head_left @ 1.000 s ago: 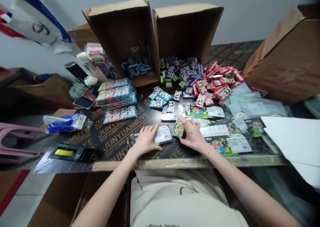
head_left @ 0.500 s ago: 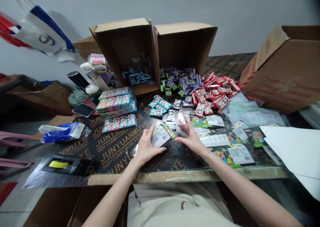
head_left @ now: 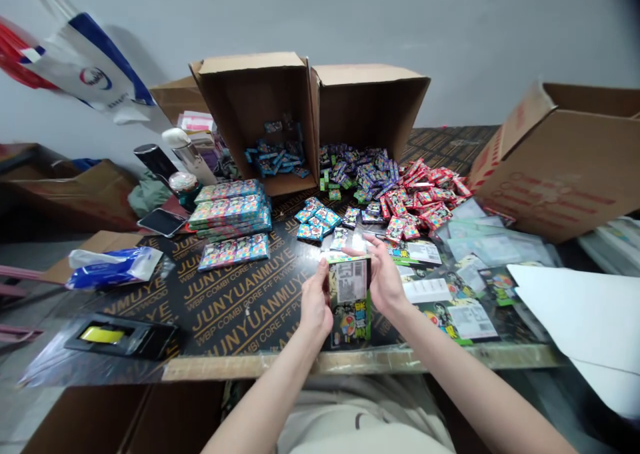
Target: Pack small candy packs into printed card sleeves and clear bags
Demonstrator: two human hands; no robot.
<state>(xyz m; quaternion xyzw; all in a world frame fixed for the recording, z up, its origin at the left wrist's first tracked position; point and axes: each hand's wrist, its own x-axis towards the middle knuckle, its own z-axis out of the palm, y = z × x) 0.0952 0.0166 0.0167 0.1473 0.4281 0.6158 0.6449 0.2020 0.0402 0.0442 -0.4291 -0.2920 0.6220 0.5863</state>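
Between my hands stands a flat printed packet [head_left: 354, 317], dark with green edges, a pale barcode panel and bright lettering. My left hand [head_left: 316, 302] grips its left edge, thumb near the top corner. My right hand [head_left: 385, 277] holds the right edge near the top, its fingers bent behind or over it and partly hidden. Shiny clear film shows by the right fingertips. Just beyond lie small purple-black sachets [head_left: 341, 239] and a group of blue sachets [head_left: 320, 218].
Open cartons [head_left: 260, 94] stand at the back, with blue and purple sachets in and before them. Red sachets [head_left: 425, 191] are heaped at right, near flat printed packets [head_left: 475, 317] and white sheets [head_left: 555, 314]. Stacked sachet packs [head_left: 227, 207], a phone [head_left: 163, 222] and a tape dispenser [head_left: 123, 335] are left.
The printed packet has been raised from a slanted position and turned upright toward me. My left hand has moved right, and my right hand has closed in on the packet's other edge.
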